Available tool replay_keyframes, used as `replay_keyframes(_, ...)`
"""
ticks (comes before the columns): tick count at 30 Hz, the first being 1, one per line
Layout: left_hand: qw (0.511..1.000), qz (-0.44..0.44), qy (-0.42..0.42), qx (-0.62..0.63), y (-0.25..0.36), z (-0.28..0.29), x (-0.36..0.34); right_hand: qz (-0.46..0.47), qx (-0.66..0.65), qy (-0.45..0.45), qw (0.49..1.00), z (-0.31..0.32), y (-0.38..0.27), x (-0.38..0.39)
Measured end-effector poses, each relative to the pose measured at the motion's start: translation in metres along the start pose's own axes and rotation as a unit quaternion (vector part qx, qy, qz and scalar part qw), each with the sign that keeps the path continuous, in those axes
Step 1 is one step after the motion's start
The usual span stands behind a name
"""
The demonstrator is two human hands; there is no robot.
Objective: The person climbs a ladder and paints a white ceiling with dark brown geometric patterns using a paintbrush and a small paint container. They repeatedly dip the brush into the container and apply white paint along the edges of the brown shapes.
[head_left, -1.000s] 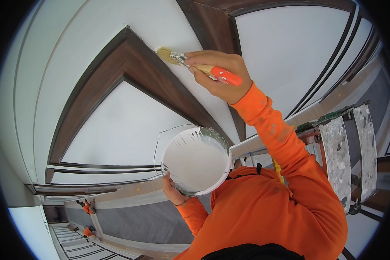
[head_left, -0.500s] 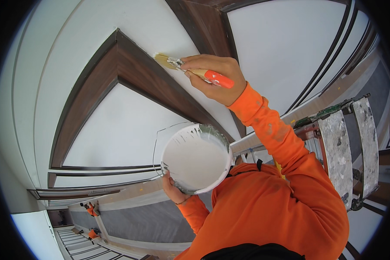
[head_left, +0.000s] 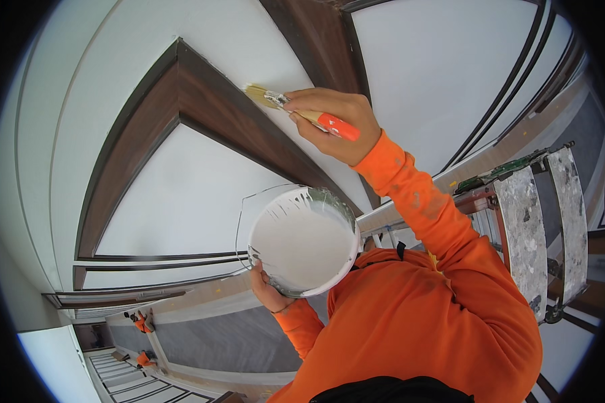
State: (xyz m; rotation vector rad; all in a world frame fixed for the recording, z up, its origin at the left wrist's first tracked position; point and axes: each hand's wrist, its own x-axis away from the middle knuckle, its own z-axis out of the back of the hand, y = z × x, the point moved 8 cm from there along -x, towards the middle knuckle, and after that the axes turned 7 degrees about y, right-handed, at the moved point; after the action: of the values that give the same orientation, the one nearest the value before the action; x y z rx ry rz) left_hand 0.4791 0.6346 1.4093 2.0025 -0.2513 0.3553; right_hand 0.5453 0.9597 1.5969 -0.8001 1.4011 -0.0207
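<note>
A paintbrush [head_left: 326, 121] with a wooden, orange-ended handle is gripped in my right hand [head_left: 343, 121]. Its pale bristles touch the white wall strip [head_left: 275, 67] beside the edge of a dark brown wooden frame [head_left: 232, 107]. Paint spatters coat the brush's metal band. My left hand [head_left: 269, 290] holds a round bucket [head_left: 304, 242] of white paint by its side, fingers at the rim and the palm mostly hidden below. The bucket's thin wire handle [head_left: 240, 215] stands out to the left.
A paint-splattered stepladder [head_left: 521, 235] stands at my right. Far below on the left, two people in orange [head_left: 143, 324] are low on the floor near a grey floor covering [head_left: 228, 339]. A second brown frame [head_left: 326, 43] runs up the wall to the right of the white strip.
The brush and my right hand have shifted slightly right and down along the frame's edge. The paint in the bucket has tilted slightly. Both hands keep their hold.
</note>
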Motion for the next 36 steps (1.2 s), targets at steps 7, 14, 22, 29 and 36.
replay_keyframes(7, 1.0, -0.005, 0.004, 0.003, 0.002, -0.006, 0.004, -0.007, 0.01, -0.006, 1.0, 0.0, 0.004, 0.01)
replay_keyframes(14, 1.0, -0.015, 0.004, -0.013, -0.003, 0.011, -0.007, -0.033, 0.024, -0.04, 0.998, -0.001, 0.008, 0.019)
replay_keyframes(22, 1.0, -0.011, -0.011, 0.004, -0.006, 0.02, -0.012, -0.054, 0.037, -0.062, 0.996, -0.003, 0.013, 0.033)
replay_keyframes(29, 1.0, -0.01, 0.024, 0.007, -0.001, 0.008, 0.0, -0.055, 0.048, -0.059, 0.996, -0.003, 0.014, 0.043)
replay_keyframes(36, 1.0, -0.009, 0.021, 0.0, 0.002, 0.0, 0.005, -0.027, 0.075, -0.031, 0.996, -0.002, 0.019, 0.056)
